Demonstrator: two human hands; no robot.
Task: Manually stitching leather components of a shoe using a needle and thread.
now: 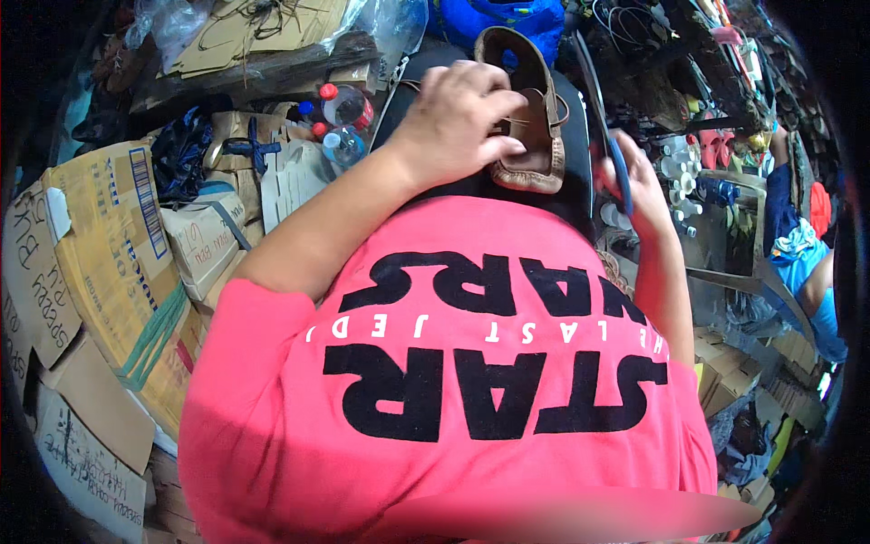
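A brown leather moccasin [528,174] lies on the dark surface over my lap, its toe toward me and its opening upward. A thin lace loops at its right side. My left hand [453,118] is over the shoe's left edge, fingers curled, with a gap between thumb and forefinger. Fine strands show beside those fingertips; whether they touch them is unclear. To the right of the shoe, my right hand [637,186] grips a pair of scissors [591,86] by the blue handle, blades pointing away from me. Part of that hand's fingers is hidden behind the handle.
Plastic bottles [346,109] with red and blue caps stand left of my lap. Cardboard boxes [113,236] are stacked farther left. A blue bag [535,23] sits beyond the shoe. Small bottles [678,163] crowd the right side, and a person in blue [811,272] is at the far right.
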